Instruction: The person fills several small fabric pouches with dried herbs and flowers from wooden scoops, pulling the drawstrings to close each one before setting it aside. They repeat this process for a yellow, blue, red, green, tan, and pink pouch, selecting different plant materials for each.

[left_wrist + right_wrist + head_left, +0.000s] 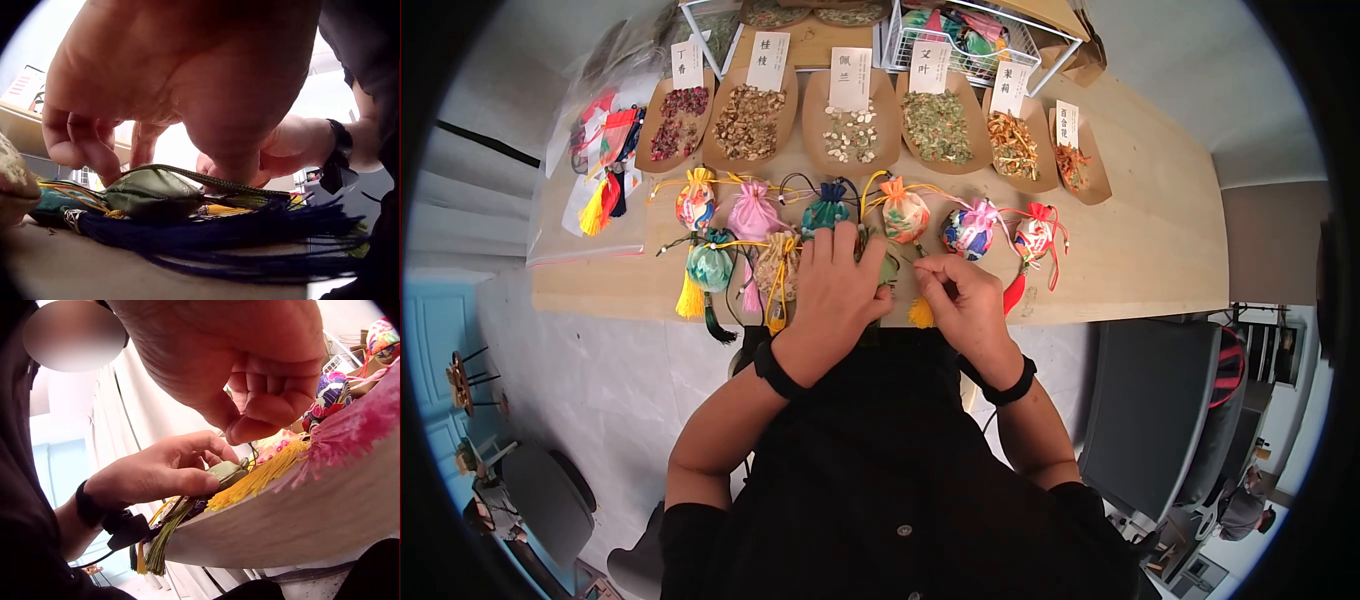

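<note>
An olive-green drawstring sachet [153, 192] lies at the table's front edge, mostly covered by my left hand [835, 290] in the head view. In the right wrist view the left thumb and fingers grip the sachet from both sides, and its olive tassel [164, 547] hangs over the edge. Thumb and forefinger of my right hand [970, 300] pinch a thin dark cord [253, 449] at the sachet's neck. Close by are a yellow tassel [259, 478], a pink tassel [356, 431] and, under the sachet, a dark blue tassel [219, 240].
Colourful sachets, such as a pink one [755, 212] and a blue floral one [970, 230], lie around both hands. Behind them stand labelled paper trays [815, 150] of dried herbs. A wire basket [970, 60] sits at the back, and a plastic bag [560, 235] at the left.
</note>
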{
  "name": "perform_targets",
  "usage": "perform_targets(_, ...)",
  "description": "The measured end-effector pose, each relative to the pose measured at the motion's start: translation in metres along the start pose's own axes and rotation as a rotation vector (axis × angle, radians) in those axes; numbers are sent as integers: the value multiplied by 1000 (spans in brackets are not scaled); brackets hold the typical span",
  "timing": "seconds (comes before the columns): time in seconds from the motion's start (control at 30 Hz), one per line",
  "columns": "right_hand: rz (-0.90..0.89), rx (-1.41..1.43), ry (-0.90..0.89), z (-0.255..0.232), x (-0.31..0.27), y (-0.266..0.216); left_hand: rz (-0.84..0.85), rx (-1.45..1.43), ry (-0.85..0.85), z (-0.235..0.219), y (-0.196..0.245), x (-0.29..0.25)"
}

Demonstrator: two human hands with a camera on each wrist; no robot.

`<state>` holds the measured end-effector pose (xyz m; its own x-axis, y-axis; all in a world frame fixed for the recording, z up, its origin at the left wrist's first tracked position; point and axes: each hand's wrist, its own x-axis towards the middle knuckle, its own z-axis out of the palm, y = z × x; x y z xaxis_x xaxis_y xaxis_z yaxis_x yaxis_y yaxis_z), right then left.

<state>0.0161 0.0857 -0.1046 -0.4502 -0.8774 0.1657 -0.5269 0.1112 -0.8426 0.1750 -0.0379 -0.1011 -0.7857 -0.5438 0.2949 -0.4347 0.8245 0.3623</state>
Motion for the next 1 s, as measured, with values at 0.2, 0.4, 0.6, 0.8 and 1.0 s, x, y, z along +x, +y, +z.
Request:
perform_targets(0.2, 7, 23, -29, 0, -3, -1, 16, -29, -17, -8, -1, -8)
perform_targets(0.4, -2, 12, 0, 2, -1, -6, 29, -32, -31, -8, -4, -6)
perform_targets(0.6, 86, -192, 113, -2, -9, 8, 17, -84, 15, -24, -2, -8)
perform_targets(0.8, 145, -334, 47, 1, -17, 0, 15, -95, 9, -27, 1, -13)
perform_targets(1.0, 49, -315, -7, 11, -23, 3, 17, -101, 12, -26, 0, -15)
